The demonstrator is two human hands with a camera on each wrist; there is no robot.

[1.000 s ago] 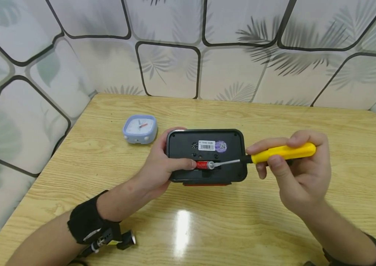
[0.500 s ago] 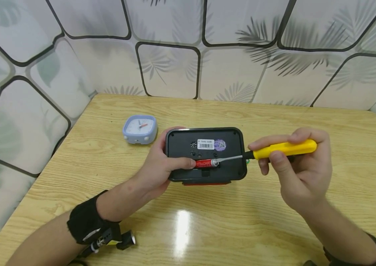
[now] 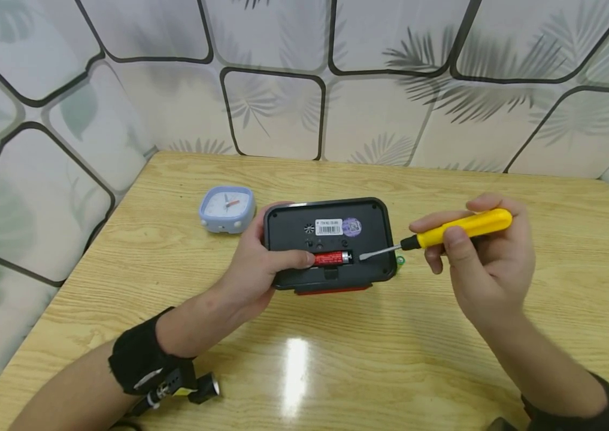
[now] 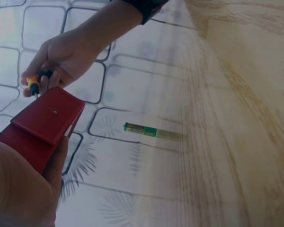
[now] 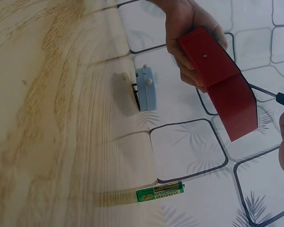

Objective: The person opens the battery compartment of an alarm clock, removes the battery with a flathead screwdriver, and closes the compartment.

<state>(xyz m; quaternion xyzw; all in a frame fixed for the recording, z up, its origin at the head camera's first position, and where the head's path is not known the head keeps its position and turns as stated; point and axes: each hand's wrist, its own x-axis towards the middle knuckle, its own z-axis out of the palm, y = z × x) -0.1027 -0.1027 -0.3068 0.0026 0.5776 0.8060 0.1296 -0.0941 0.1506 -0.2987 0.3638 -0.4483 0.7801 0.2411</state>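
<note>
My left hand grips a red device with a black back by its left side, back facing up. Its thumb lies on the left end of a red battery in the slot of that back. The right hand holds a yellow-handled flat screwdriver between thumb and fingers. The blade's tip overlaps the black back just right of the battery's metal end, a small gap showing between them. Both wrist views show the device's red casing held above the table.
A green battery stands upright on the wooden table; in the head view only a bit of it shows beside the device. A small blue clock sits left of the device. A patterned wall rises behind the table.
The screwdriver tip has come off the red battery's end and moved slightly right. The device has shifted a little up and left, with its right side tilted up.
</note>
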